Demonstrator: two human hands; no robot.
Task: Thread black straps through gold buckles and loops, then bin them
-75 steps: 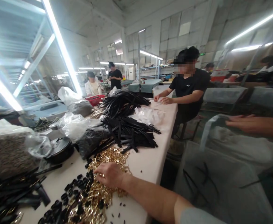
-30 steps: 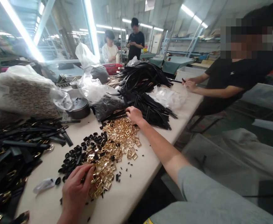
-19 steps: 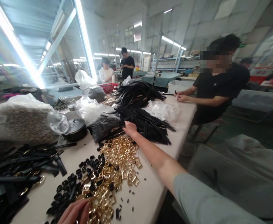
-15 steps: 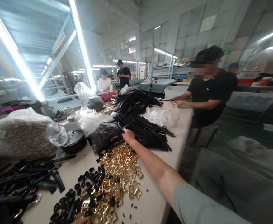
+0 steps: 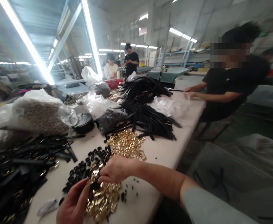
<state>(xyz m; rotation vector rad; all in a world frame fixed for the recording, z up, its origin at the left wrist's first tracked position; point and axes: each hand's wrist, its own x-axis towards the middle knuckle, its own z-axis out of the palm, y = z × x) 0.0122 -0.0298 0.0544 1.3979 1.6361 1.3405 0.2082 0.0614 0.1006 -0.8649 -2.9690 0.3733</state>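
My left hand (image 5: 72, 203) and my right hand (image 5: 115, 169) meet over the near end of a heap of gold buckles (image 5: 127, 144) on the white table (image 5: 164, 151). The right hand's fingers are curled and pinch a small black piece (image 5: 95, 185) just above the buckles. My left hand comes up from below with its fingers bent toward the same spot; what it grips is hidden. Small black loops (image 5: 82, 166) lie just left of the hands. A pile of black straps (image 5: 150, 121) lies beyond the buckles.
Finished black belts (image 5: 15, 165) cover the table's left. Plastic bags of parts (image 5: 40, 115) and a round black tin (image 5: 85, 123) stand behind. A seated person in a black shirt (image 5: 229, 84) works at the far right edge. Grey sacks (image 5: 232, 174) sit beside the table.
My right hand has pulled back from the black strap pile to the near end of the buckles. My left hand has come up to meet it. The camera has tilted downward.
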